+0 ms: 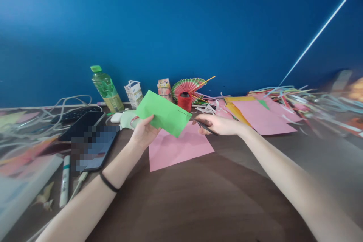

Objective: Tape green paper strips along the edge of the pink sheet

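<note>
Currently, a green paper sheet (163, 114) is held above the desk (184, 200) by the left hand (145, 134), pinched near its lower-left edge with the thumb laid on top. Scissors (208, 129) are gripped by the right hand (218, 124), the dark handles being enclosed by the fingers; the blades are placed at the sheet's right-hand end. The spread of the blades cannot be determined. A pink paper sheet (181, 152) is positioned lower, flat on the desk. Behind, a green-capped bottle (104, 84) is fitted with a yellow-green label (114, 102), and a white carton (134, 93) is covered with printing; both texts are too small to be read. Lettering on the white marker (65, 183) is likewise illegible.
</note>
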Available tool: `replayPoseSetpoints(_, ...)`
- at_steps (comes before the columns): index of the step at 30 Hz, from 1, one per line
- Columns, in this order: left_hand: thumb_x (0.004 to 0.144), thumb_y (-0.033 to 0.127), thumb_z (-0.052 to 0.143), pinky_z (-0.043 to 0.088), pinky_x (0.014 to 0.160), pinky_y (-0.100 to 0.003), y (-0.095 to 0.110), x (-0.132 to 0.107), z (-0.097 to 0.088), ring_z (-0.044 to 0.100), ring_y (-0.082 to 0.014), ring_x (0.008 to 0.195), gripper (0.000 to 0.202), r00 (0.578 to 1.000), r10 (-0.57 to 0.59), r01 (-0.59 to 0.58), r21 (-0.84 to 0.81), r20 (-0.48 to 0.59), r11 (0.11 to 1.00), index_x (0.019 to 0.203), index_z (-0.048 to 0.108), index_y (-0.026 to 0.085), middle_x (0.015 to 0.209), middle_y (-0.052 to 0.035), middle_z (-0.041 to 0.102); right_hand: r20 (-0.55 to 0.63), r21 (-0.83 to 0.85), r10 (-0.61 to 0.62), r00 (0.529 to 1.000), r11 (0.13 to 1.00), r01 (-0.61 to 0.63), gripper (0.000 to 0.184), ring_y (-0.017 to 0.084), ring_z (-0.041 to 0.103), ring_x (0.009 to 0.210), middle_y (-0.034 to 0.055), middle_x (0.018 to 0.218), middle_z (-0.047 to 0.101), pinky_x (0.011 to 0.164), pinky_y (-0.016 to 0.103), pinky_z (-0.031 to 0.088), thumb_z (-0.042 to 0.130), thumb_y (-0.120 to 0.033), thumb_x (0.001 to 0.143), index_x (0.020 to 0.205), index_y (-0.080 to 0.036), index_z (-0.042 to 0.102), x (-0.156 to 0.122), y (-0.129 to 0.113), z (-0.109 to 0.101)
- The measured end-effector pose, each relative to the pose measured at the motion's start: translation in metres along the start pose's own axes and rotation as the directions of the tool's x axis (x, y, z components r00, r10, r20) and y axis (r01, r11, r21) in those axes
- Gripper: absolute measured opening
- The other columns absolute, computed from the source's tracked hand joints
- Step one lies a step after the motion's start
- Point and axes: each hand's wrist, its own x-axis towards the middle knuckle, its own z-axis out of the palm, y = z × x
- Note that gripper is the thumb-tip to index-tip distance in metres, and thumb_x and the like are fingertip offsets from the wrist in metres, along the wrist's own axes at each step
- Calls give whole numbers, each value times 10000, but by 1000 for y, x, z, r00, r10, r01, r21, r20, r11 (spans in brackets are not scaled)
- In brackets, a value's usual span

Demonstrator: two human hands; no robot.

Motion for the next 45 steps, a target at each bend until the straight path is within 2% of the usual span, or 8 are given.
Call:
replayPoseSetpoints(8, 824, 23, 407, 495, 739, -310, -1, 0, -1, 660, -167, 793, 361, 1000, -3, 3, 1, 20, 1000, 1080, 603, 187, 835, -24, 717, 2, -4, 12, 1000, 1000, -12, 430, 132, 598, 829, 61, 1021, 614, 745, 263, 485, 482, -228, 817, 1245, -209, 448, -1, -4, 1)
replayPoseSetpoints(14, 828, 30, 415, 501, 741, -297, -1, 2, -3, 663, -161, 802, 363, 999, -2, 1, 14, 32, 1000, 1103, 584, 196, 881, -30, 715, 10, 40, 22, 1000, 999, -22, 451, 115, 595, 778, 62, 995, 613, 698, 248, 488, 447, -176, 823, 1272, -215, 419, -2, -2, 1)
replayPoseSetpoints(16, 831, 32, 416, 503, 734, -294, -1, 2, -3, 664, -160, 794, 368, 1000, 1, -2, 17, 25, 1000, 1124, 570, 194, 882, -30, 715, 15, 68, 29, 999, 997, -30, 450, 114, 595, 776, 60, 998, 610, 696, 250, 492, 449, -165, 821, 1267, -224, 422, -2, -2, 1)
replayPoseSetpoints(20, 835, 30, 407, 495, 749, -294, -1, 2, -3, 661, -157, 797, 399, 999, 5, -6, 23, 37, 1000, 1164, 542, 211, 918, -28, 709, 33, 173, 61, 998, 983, -66, 405, 103, 588, 698, 63, 916, 621, 598, 225, 494, 422, -172, 844, 1248, -201, 429, -3, -2, 2)
replayPoseSetpoints(28, 838, 24, 398, 495, 729, -303, -1, 0, 0, 658, -163, 802, 363, 1000, 20, -20, 18, 8, 1000, 1116, 577, 172, 883, -40, 713, 64, 279, 158, 985, 945, -170, 283, 80, 588, 604, 68, 948, 628, 485, 188, 463, 411, -251, 867, 1138, -209, 482, -4, 1, 2)
replayPoseSetpoints(34, 837, 22, 400, 496, 731, -307, 0, 0, 0, 660, -164, 801, 338, 1000, 16, -17, 19, 4, 1000, 1074, 596, 164, 857, -42, 715, 60, 259, 203, 977, 942, -211, 242, 69, 575, 551, 47, 842, 640, 437, 169, 421, 428, -209, 842, 1069, -186, 505, -5, -7, -1)
replayPoseSetpoints(45, 837, 24, 395, 507, 768, -322, 0, -2, 3, 667, -168, 802, 390, 998, 40, -40, 16, 46, 999, 1151, 548, 197, 885, -38, 713, -9, 215, 188, 982, 959, -182, 266, 67, 557, 514, 42, 876, 615, 378, 170, 385, 550, -335, 766, 986, -185, 534, -3, -9, 1)
